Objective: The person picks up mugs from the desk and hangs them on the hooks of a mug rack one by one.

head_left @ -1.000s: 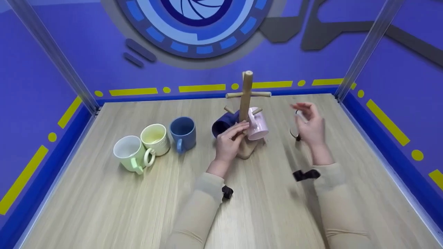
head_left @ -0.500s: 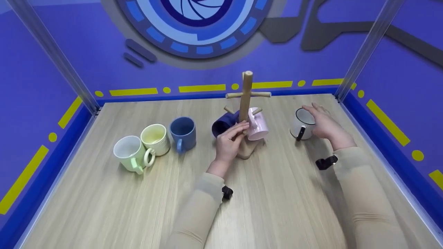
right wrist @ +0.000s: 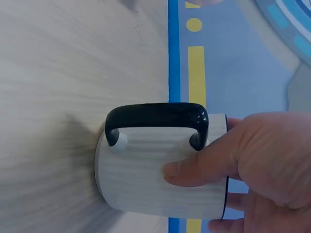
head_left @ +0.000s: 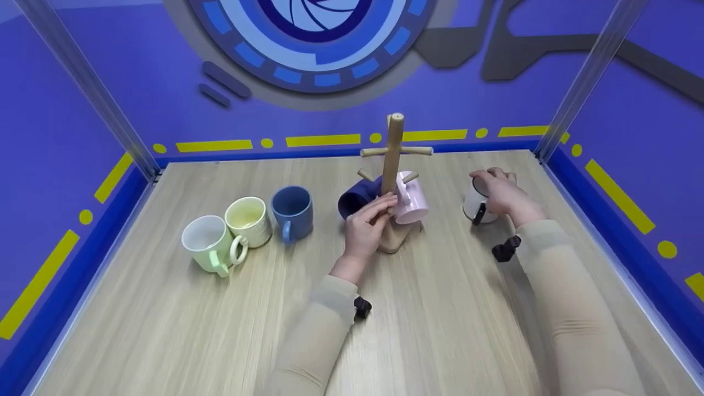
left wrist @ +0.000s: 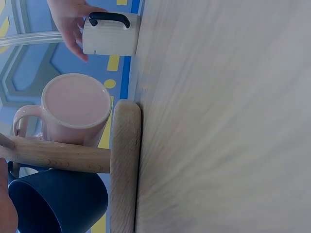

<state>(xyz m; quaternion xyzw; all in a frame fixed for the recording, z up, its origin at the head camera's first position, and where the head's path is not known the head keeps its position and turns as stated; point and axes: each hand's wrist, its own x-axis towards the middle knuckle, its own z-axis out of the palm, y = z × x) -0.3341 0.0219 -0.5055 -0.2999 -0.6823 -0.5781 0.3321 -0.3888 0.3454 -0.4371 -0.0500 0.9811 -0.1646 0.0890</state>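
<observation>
My left hand (head_left: 363,230) grips the lower post of a wooden mug tree (head_left: 391,165). On the tree hang a pink mug (head_left: 415,204), at the right, and a dark navy mug (head_left: 352,199), at the left; both are tilted. Farther right, my right hand (head_left: 505,193) holds a white mug (right wrist: 150,182) from above at its rim. The right wrist view shows the thumb (right wrist: 194,170) on the mug's side, below its black handle (right wrist: 155,115). Other fingers are partly hidden behind the rim. This mug stands upright on the table.
To the left stand a blue mug (head_left: 294,217), a pale yellow mug (head_left: 248,223) and a light green mug (head_left: 206,245), the latter two close together. Upper pegs (head_left: 416,150) of the tree stick out sideways. Blue panels (head_left: 330,121) wall the wooden table (head_left: 418,330) at back and sides.
My right hand moved rightward off the white mug's near area, then came back left and took hold of its rim. The left hand keeps its place on the post.
</observation>
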